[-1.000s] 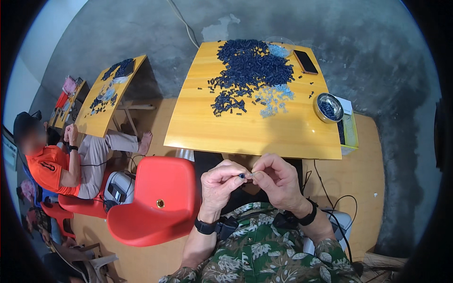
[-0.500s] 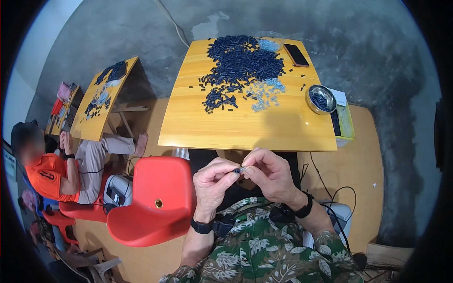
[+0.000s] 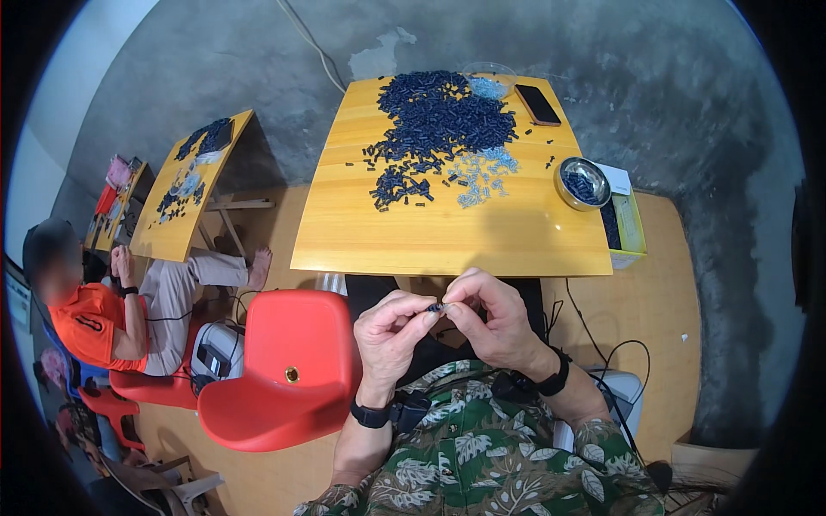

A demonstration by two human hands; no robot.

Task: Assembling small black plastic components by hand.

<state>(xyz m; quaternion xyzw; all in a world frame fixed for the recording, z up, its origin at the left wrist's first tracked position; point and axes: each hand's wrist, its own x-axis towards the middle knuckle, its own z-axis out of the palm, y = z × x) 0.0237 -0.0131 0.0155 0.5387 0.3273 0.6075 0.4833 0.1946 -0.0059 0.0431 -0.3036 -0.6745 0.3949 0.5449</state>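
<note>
My left hand (image 3: 389,337) is closed in a pinch around a small dark cylindrical part (image 3: 435,307), held level just beyond my lap. From the other side the thumb and forefinger of my right hand (image 3: 492,325) press against its end. A pale bit shows between the fingertips, mostly covered by them. Past my hands stands a yellow wooden table (image 3: 413,249). It bears a big heap of the dark cylindrical parts (image 3: 447,120) and, beside that, a scatter of small clear pieces (image 3: 477,181).
A metal bowl (image 3: 583,183) of dark parts sits at the table's right edge, by a yellow box (image 3: 635,232). Farther back are a phone (image 3: 538,105) and a clear bowl (image 3: 489,82). A red chair (image 3: 288,361) stands left; beyond it sits a person in orange (image 3: 99,327).
My fingertips have drawn slightly closer together, and less of the pale bit shows between them. The view has shifted slightly; the heaps on the table look the same.
</note>
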